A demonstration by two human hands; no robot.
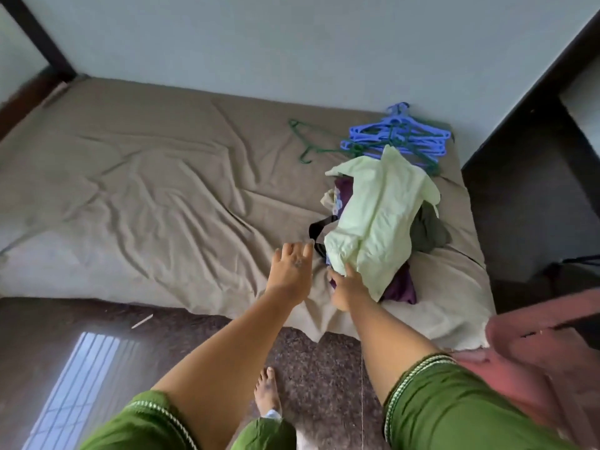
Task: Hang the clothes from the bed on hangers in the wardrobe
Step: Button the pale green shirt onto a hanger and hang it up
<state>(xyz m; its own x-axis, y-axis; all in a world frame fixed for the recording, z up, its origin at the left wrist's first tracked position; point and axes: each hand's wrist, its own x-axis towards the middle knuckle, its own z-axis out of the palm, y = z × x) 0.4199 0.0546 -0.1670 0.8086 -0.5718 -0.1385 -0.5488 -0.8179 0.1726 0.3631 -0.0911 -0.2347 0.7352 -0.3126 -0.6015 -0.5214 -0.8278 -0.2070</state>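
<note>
My right hand (349, 287) grips the near edge of the pale green cotton shirt (378, 222) topping the clothes pile on the wrinkled tan bedsheet (146, 190); my left hand (290, 267) hovers, fingers spread. Blue and green plastic hangers (396, 138) lie farther right, against the grey wall (292, 43).

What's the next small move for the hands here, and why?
Probably lift the pale green garment off the pile. The right hand already holds its lower edge, it lies on top of the other clothes, and the left hand hovers open beside it. The hangers lie just beyond.
</note>
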